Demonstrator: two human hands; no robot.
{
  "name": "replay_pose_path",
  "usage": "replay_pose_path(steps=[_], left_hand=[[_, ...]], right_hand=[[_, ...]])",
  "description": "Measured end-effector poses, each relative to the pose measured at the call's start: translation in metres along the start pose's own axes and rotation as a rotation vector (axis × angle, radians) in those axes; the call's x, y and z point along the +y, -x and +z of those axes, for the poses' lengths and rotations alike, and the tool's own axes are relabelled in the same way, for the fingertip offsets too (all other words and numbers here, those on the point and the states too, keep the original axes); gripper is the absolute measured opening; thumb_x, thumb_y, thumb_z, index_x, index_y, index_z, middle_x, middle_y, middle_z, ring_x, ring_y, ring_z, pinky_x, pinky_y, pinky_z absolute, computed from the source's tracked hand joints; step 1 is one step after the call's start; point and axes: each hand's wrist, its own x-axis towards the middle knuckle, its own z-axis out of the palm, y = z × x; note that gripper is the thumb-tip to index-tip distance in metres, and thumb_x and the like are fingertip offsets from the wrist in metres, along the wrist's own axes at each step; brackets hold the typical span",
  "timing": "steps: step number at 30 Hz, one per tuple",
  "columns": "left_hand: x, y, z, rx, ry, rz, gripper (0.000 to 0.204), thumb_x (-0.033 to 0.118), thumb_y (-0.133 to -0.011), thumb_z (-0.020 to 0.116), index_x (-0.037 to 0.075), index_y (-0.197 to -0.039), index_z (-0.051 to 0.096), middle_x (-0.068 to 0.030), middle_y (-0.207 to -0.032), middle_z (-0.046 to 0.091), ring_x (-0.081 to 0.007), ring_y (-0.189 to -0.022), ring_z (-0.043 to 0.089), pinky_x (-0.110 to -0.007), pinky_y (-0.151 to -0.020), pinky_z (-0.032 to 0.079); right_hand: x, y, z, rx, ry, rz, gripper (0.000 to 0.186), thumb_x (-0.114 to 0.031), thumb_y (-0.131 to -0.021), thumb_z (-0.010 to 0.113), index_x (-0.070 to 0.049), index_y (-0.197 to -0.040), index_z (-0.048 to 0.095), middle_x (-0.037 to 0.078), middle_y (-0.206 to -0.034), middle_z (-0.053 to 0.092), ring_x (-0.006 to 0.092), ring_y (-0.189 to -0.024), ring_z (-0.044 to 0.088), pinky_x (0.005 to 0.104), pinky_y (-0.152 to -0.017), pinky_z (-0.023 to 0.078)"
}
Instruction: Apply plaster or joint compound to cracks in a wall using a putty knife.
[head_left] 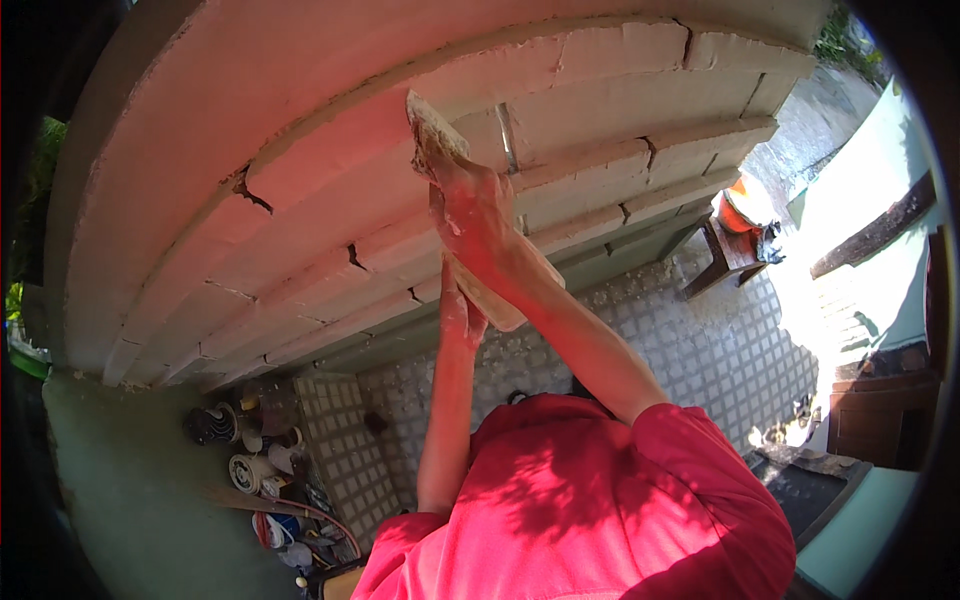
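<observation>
Not much packaging here, just a cluster of round tubs and cans (250, 455) on the tiled floor at lower left, white and dark. Labels too small to tell.

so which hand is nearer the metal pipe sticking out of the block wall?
Right. The right hand is up at the wall just left of the metal pipe, pressing a plaster-coated float there. The left hand sits lower, well below the pipe.

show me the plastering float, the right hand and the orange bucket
plastering float (432, 125), head view, on its upper end against the block wall
right hand (475, 215), head view, on the back of the hand gripping the float
orange bucket (738, 207), head view, on its side, atop the wooden stool
</observation>
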Motion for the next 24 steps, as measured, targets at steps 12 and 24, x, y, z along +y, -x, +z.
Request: replay_pose_path(steps=[12, 24], left_hand=[[0.011, -0.015, 0.010, 0.030, 0.048, 0.014, 0.066, 0.054, -0.098, 0.043, 0.008, -0.144, 0.036, -0.0067, -0.143, 0.047, -0.0220, -0.127, 0.050, -0.039, -0.104, 0.045], [0.004, 0.009, -0.005, 0.047, 0.065, -0.003, 0.060, 0.049, -0.098, 0.049, 0.010, -0.142, 0.039, -0.0077, -0.138, 0.051, -0.0247, -0.125, 0.052, -0.042, -0.101, 0.048]], right_hand=[[0.026, -0.018, -0.075, 0.286, -0.180, 0.186, 0.036, 0.001, -0.085, 0.056, -0.003, -0.119, 0.066, 0.021, -0.079, 0.063, 0.0094, -0.063, 0.051, 0.0283, -0.060, 0.047], [0.035, -0.028, -0.001, 0.354, 0.104, -0.107, 0.017, 0.001, -0.079, 0.058, -0.001, -0.095, 0.063, 0.021, -0.066, 0.054, 0.0397, -0.059, 0.058, 0.0404, -0.053, 0.046]])
